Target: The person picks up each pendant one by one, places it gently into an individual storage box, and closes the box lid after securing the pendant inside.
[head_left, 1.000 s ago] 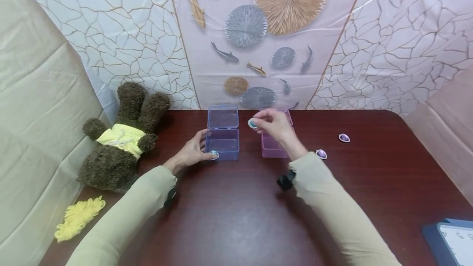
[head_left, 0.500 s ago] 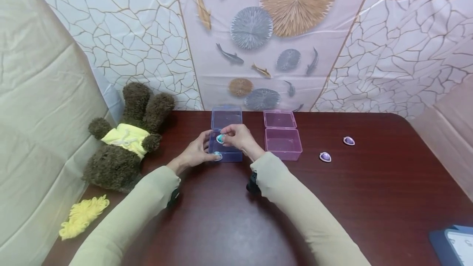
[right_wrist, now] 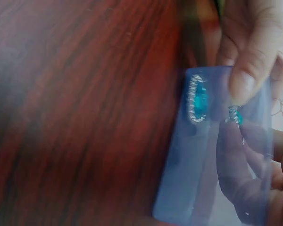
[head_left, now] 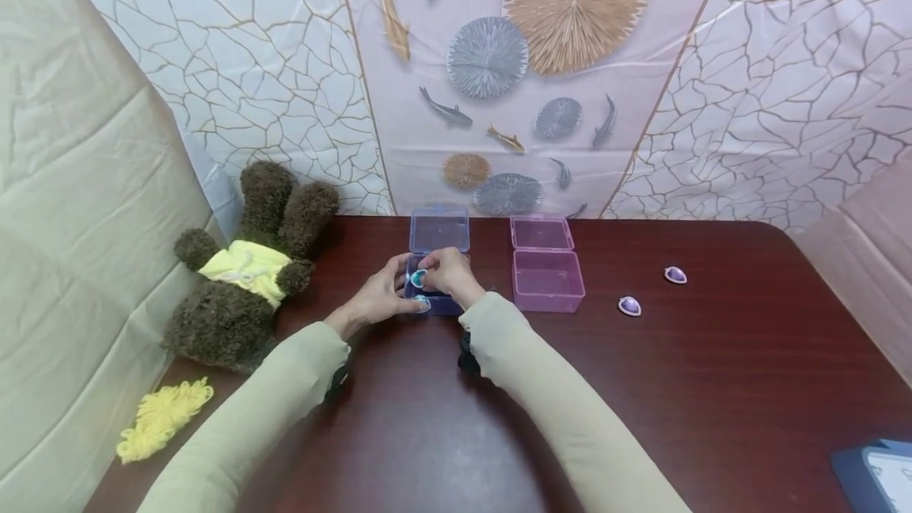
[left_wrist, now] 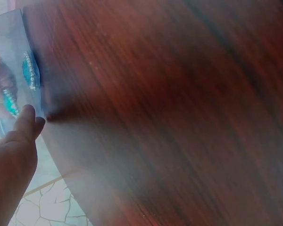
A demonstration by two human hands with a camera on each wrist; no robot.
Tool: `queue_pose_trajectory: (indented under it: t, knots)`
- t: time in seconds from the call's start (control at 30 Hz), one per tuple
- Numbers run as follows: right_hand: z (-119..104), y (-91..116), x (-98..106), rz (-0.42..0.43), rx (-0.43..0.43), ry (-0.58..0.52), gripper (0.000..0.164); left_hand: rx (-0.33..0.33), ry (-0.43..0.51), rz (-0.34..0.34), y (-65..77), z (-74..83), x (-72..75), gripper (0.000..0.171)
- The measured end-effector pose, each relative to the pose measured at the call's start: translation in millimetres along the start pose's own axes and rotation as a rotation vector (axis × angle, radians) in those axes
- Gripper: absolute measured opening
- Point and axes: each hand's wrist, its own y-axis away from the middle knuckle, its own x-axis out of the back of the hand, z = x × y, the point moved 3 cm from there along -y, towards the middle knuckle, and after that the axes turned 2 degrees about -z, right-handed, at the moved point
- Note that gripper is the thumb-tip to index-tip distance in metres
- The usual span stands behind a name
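Note:
My left hand (head_left: pixel 375 295) holds the left side of a clear blue plastic box (head_left: pixel 445 307), its thumb near the front corner. The box's lid (head_left: pixel 439 233) is tipped back. With thumb and fingertips my right hand (head_left: pixel 450 274) pinches a teal gem with a silvery beaded edge (head_left: pixel 419 279), down inside the box. A second teal gem (right_wrist: pixel 196 99) shows at the box's bottom in the right wrist view; its exact resting place is unclear through the plastic. To the right, a clear pink plastic box (head_left: pixel 547 295) stands with its lid back.
Two purple gems with pale edges lie on the dark table: one purple gem (head_left: pixel 629 305) nearer, one farther right. A brown plush toy (head_left: pixel 221 323) in yellow lies at the left, above a yellow yarn bundle (head_left: pixel 164 418). A blue-edged object (head_left: pixel 883 473) sits at the lower right.
My right hand has travelled left from in front of the pink box and lowered the teal gem into the blue box. My left hand has stayed on the blue box.

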Motion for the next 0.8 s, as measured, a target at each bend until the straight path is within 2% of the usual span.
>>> queue_pose_trajectory:
  t: [0.13,0.23,0.37,0.43,0.63,0.8]
  knots:
    - [1.7,-0.9,-2.6,0.025,0.008,0.074,0.018,-0.003,-0.007,-0.001,2.0,1.5,-0.9,0.094]
    - [0.5,-0.6,-3.7,0.041,0.018,0.123,0.017,0.004,-0.003,-0.007,5.7,8.8,-1.0,0.094]
    - [-0.2,-0.2,-5.3,0.068,0.019,0.205,0.015,0.015,-0.014,0.0,4.8,8.0,-0.1,0.095]
    - [0.4,-0.5,-6.0,0.08,0.017,0.232,0.015,0.011,-0.02,0.012,1.4,0.7,0.5,0.095]
    - [1.8,-0.9,-5.6,0.088,0.002,0.258,0.018,-0.006,-0.015,0.018,1.5,0.7,-0.3,0.093]
    - [2.3,-0.3,-4.9,0.057,-0.014,0.26,0.019,-0.013,-0.004,0.014,0.7,0.5,-0.9,0.093]
